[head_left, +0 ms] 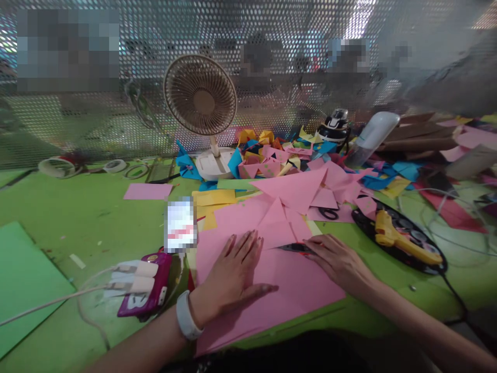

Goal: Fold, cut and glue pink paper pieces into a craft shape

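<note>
A large sheet of pink paper (303,290) lies flat on the table in front of me. My left hand (238,272) rests palm down on it, fingers stretched out and the thumb apart. To its right, my right hand (336,256) has its fingers closed over the handle end of what look like scissors (293,247). Their dark, pointed blades aim left across the sheet, and the fingers hide most of the handle, where a bit of red shows. Folded pink paper pieces (295,189) overlap the sheet's far edge.
A fan (202,98) stands at the back before a perforated screen. A yellow glue gun (404,241) lies on a black tray at right. Left are a phone (180,225), a purple power strip (149,285) with cables, and green paper (29,290). Coloured scraps (267,155) pile behind.
</note>
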`<action>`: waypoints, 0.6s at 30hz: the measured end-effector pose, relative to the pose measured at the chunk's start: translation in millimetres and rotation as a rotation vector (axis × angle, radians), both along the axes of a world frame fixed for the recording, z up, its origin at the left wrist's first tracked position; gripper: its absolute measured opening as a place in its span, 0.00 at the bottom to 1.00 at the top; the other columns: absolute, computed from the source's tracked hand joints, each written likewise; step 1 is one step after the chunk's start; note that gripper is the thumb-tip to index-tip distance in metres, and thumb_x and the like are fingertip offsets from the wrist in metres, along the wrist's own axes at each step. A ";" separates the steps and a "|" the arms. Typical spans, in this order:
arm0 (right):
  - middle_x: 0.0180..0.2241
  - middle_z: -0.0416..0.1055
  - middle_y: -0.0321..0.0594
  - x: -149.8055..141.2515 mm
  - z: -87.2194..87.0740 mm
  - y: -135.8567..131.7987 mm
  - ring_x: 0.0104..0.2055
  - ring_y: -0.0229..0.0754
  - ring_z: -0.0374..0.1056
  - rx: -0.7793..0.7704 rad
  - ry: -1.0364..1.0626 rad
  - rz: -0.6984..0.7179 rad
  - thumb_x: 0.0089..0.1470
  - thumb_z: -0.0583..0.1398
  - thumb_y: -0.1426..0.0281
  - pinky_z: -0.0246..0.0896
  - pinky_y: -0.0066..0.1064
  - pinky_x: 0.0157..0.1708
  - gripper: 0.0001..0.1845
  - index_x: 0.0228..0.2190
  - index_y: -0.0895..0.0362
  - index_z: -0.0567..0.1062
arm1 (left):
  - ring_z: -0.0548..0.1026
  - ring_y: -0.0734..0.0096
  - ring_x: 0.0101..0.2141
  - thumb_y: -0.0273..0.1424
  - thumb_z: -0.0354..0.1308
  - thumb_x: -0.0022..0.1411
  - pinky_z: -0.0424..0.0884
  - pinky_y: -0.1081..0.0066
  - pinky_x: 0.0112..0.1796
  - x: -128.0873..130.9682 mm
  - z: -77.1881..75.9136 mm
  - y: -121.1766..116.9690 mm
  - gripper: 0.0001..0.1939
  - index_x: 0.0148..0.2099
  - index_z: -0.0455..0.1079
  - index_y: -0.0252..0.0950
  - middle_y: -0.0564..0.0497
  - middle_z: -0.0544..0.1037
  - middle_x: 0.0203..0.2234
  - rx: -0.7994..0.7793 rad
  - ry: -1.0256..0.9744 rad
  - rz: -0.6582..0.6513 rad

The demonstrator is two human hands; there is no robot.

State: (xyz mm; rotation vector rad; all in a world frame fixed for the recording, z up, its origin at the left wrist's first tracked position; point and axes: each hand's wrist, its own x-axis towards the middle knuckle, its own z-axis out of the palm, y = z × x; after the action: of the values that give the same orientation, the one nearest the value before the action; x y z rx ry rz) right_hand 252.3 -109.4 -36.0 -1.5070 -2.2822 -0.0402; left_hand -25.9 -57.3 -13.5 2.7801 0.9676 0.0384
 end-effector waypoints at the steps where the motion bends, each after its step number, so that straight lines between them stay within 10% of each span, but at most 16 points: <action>1: 0.39 0.71 0.46 -0.8 0.8 1.3 0.41 0.45 0.68 0.002 0.002 0.002 0.60 0.51 0.67 0.67 0.38 0.40 0.15 0.45 0.57 0.72 | 0.40 0.56 0.63 0.59 0.37 0.58 0.38 0.54 0.59 -0.1 -0.3 0.2 0.44 0.67 0.38 0.37 0.44 0.44 0.64 0.002 -0.002 0.002; 18: 0.38 0.70 0.46 -5.0 3.8 0.5 0.40 0.44 0.68 -0.035 0.000 0.045 0.60 0.51 0.67 0.68 0.36 0.39 0.15 0.45 0.58 0.72 | 0.40 0.55 0.63 0.59 0.36 0.58 0.37 0.54 0.59 -2.5 -5.1 -0.6 0.44 0.67 0.36 0.38 0.45 0.44 0.64 0.020 -0.033 0.008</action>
State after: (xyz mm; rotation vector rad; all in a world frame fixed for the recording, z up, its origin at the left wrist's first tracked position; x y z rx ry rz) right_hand 247.3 -108.9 -32.2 -1.4721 -2.3276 0.0130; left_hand -28.4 -57.8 -18.7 2.7843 0.9751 0.0952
